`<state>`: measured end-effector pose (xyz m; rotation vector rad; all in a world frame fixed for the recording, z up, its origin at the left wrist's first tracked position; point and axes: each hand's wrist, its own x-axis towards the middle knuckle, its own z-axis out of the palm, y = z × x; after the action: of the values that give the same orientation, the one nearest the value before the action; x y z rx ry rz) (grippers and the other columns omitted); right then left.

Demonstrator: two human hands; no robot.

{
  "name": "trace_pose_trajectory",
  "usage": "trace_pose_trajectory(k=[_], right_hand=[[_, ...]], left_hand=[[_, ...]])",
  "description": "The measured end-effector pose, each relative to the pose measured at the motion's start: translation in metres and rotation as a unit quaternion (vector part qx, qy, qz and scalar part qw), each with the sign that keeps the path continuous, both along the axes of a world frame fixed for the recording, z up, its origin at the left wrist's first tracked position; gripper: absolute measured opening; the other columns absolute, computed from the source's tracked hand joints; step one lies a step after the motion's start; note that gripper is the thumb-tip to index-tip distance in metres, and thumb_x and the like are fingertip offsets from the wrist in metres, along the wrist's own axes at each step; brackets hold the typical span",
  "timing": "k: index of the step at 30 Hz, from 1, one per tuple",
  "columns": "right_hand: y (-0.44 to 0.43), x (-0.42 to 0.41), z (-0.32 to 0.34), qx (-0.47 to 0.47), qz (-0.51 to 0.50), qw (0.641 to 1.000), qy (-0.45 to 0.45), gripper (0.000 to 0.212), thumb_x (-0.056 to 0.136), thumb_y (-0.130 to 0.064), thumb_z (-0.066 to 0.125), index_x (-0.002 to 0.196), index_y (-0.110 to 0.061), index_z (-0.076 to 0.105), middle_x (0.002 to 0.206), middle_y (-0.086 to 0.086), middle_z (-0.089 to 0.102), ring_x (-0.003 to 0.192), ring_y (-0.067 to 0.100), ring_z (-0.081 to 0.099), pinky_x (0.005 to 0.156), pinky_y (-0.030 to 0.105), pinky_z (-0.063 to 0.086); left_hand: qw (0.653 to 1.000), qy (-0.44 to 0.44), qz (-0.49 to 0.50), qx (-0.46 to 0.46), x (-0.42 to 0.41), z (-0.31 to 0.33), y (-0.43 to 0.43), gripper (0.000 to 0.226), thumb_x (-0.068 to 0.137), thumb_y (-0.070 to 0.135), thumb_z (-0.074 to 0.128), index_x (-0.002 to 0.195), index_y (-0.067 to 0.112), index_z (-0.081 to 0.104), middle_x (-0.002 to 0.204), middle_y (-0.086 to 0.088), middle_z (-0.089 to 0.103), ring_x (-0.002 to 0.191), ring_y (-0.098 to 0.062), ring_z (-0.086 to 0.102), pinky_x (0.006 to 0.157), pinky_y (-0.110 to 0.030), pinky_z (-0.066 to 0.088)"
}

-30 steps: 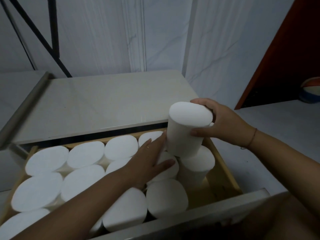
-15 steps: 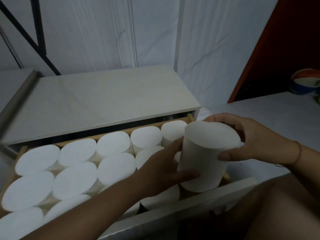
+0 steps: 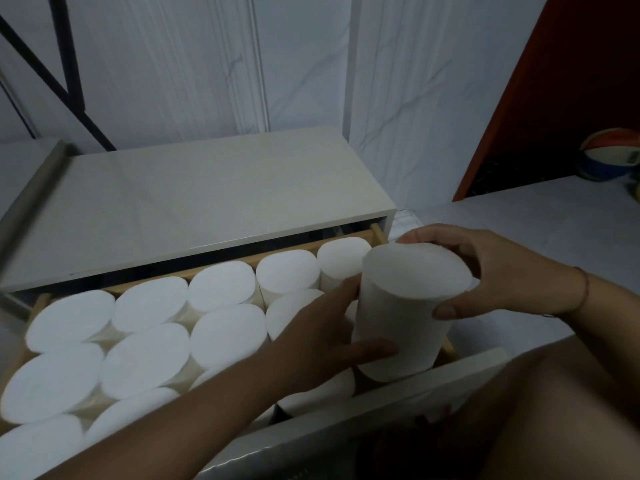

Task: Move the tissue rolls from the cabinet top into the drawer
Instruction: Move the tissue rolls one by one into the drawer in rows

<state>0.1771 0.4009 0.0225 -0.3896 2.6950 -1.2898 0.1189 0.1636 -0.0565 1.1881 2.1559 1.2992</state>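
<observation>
light: you're working in a dim, flat, bluish cast | brightest: tissue rolls [image 3: 145,358] in the drawer, nearly blown white | shadows: soft, deepest in the gap under the cabinet top [image 3: 194,206] | focus: slightly soft overall | distortion: wide-angle bending of wall lines toward your edges

Roll's base [image 3: 391,370] behind drawer front [image 3: 398,407]

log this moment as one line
stage: placing | both hands on tissue roll | over drawer right end | cabinet top bare
</observation>
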Motion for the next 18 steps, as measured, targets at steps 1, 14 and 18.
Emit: trace_pose_trajectory(k=[1,14,18], right_hand=[[0.000,0.000,0.000,0.001,0.006,1.000,-0.001,0.072,0.060,-0.043,0.077,0.124,-0.038,0.047,0.122,-0.019,0.055,0.115,0.005,0.052,0.091,0.018,0.049],[0.004,0.010,-0.010,-0.001,0.033,0.999,-0.009,0.075,0.058,-0.041,0.082,0.124,-0.044,0.046,0.126,-0.017,0.053,0.118,0.006,0.051,0.091,0.012,0.045],[0.003,0.006,-0.021,0.012,0.031,0.999,-0.023,0.076,0.058,-0.044,0.082,0.123,-0.045,0.045,0.125,-0.019,0.053,0.118,0.005,0.051,0.091,0.013,0.046]], left_hand=[[1.000,-0.001,0.000,0.002,0.000,-0.001,0.000,0.069,0.071,0.065,0.062,0.125,0.068,0.019,0.114,0.048,0.044,0.102,0.003,0.056,0.083,-0.010,0.048],[0.999,0.029,-0.019,0.009,0.007,-0.009,0.006,0.069,0.076,0.054,0.065,0.128,0.061,0.020,0.098,0.042,0.048,0.086,0.017,0.055,0.078,-0.003,0.044],[0.998,-0.041,-0.018,0.049,0.004,-0.009,0.010,0.057,0.078,0.064,0.055,0.127,0.062,0.026,0.113,0.044,0.047,0.104,0.013,0.052,0.083,-0.006,0.044]])
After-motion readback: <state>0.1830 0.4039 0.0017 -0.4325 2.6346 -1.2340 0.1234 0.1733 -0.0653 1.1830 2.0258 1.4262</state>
